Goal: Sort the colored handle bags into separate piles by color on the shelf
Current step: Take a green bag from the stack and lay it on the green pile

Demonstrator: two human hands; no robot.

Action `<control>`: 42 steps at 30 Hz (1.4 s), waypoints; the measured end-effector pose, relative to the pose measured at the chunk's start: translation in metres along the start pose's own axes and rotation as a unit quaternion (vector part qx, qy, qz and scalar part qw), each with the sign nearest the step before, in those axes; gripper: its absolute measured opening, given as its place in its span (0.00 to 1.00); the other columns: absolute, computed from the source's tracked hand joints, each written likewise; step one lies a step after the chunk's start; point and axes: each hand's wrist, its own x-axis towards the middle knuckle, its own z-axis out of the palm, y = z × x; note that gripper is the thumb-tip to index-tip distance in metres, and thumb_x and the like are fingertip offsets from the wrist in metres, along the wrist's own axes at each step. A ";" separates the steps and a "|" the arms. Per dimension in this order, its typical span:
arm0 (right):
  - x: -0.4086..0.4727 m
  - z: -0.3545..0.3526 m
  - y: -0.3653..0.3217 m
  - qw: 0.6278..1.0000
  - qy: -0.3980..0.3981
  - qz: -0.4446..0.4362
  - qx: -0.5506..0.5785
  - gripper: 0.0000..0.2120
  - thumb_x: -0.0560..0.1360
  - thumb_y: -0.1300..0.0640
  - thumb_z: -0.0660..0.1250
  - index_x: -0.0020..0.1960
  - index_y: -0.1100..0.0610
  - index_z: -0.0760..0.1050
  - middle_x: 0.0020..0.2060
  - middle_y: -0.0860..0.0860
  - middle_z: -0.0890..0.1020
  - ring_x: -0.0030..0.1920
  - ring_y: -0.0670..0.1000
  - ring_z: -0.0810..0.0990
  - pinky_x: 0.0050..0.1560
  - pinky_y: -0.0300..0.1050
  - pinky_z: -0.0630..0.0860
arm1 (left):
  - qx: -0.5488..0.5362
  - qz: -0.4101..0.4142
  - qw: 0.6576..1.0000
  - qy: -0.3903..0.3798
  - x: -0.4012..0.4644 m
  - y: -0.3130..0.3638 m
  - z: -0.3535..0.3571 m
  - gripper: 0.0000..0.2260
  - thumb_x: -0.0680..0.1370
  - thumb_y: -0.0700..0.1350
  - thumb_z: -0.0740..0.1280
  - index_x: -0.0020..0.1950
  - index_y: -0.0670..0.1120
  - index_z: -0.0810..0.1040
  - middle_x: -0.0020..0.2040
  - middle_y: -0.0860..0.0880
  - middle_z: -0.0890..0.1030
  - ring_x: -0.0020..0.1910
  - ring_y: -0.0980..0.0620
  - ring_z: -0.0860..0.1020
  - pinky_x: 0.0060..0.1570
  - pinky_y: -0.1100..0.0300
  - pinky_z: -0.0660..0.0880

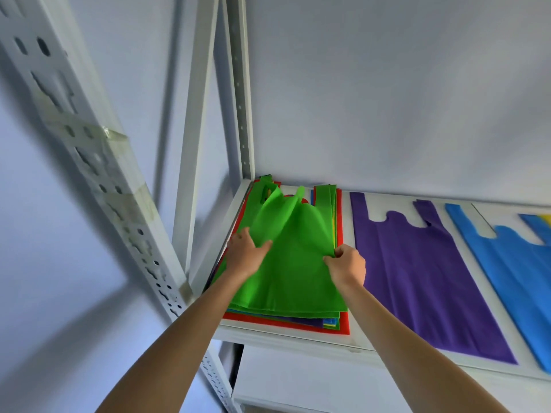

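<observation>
White metal shelf (298, 338) with perforated uprights, smooth and matte. On it the purple bag (417, 263) lies flat, long axis running front to back, handles toward the wall; just beside it the blue bag (512, 281) lies the same way. At the left corner sits the mixed stack (343, 326), red edges showing. On top, the green bag (286, 263), soft non-woven fabric, bulges upward, handles away. Left hand (246, 253) grips its left edge; right hand (347, 263) pinches its right edge. No readable writing.
</observation>
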 end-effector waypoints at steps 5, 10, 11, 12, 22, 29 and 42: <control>-0.001 -0.008 0.007 0.994 -0.031 0.067 0.085 0.10 0.73 0.61 0.67 0.54 0.59 0.75 0.42 0.54 0.78 0.32 0.47 0.72 0.29 0.39 0.69 | 0.117 -0.064 0.990 -0.046 0.004 -0.002 -0.003 0.32 0.75 0.56 0.68 0.70 0.36 0.66 0.72 0.34 0.62 0.71 0.36 0.62 0.69 0.48 0.64; -0.005 -0.019 0.013 0.966 -0.100 0.161 0.178 0.11 0.71 0.64 0.70 0.52 0.65 0.78 0.45 0.59 0.83 0.46 0.58 0.83 0.51 0.52 0.80 | 0.200 -0.020 0.979 -0.028 -0.005 0.006 0.002 0.16 0.76 0.50 0.69 0.56 0.40 0.78 0.69 0.36 0.67 0.69 0.37 0.66 0.66 0.46 0.67; -0.007 -0.023 0.013 0.957 -0.118 0.175 0.198 0.09 0.71 0.65 0.70 0.51 0.66 0.78 0.44 0.60 0.83 0.45 0.59 0.83 0.50 0.54 0.81 | 0.204 -0.005 0.979 -0.011 -0.007 0.007 0.003 0.14 0.76 0.47 0.69 0.56 0.40 0.78 0.67 0.37 0.69 0.68 0.38 0.67 0.66 0.46 0.68; -0.010 -0.027 0.012 0.950 -0.134 0.183 0.215 0.07 0.71 0.66 0.70 0.48 0.65 0.77 0.42 0.60 0.82 0.42 0.58 0.82 0.44 0.52 0.81 | 0.199 0.005 0.980 0.000 -0.011 0.008 0.004 0.13 0.76 0.45 0.68 0.58 0.41 0.78 0.66 0.39 0.70 0.67 0.38 0.68 0.65 0.46 0.68; -0.018 -0.046 0.014 0.950 -0.179 0.138 0.214 0.11 0.73 0.67 0.65 0.55 0.67 0.76 0.45 0.62 0.81 0.43 0.59 0.80 0.53 0.58 0.79 | -0.219 -0.198 0.941 -0.164 -0.006 0.025 -0.016 0.40 0.64 0.52 0.78 0.72 0.41 0.67 0.68 0.41 0.73 0.66 0.41 0.73 0.66 0.49 0.70; -0.022 -0.071 0.027 0.931 -0.249 0.158 0.216 0.17 0.69 0.69 0.71 0.57 0.66 0.77 0.53 0.63 0.82 0.52 0.61 0.82 0.56 0.58 0.78 | -0.322 -0.237 0.816 -0.418 -0.018 0.010 -0.023 0.39 0.59 0.71 0.72 0.59 0.44 0.79 0.52 0.44 0.78 0.53 0.45 0.74 0.51 0.53 0.73; -0.034 -0.093 0.052 0.940 -0.226 0.130 0.222 0.16 0.73 0.61 0.71 0.59 0.66 0.77 0.53 0.62 0.83 0.52 0.59 0.82 0.56 0.55 0.78 | -0.271 -0.185 0.932 -0.154 -0.036 0.034 -0.014 0.28 0.69 0.50 0.76 0.63 0.38 0.76 0.61 0.38 0.79 0.58 0.40 0.79 0.57 0.48 0.75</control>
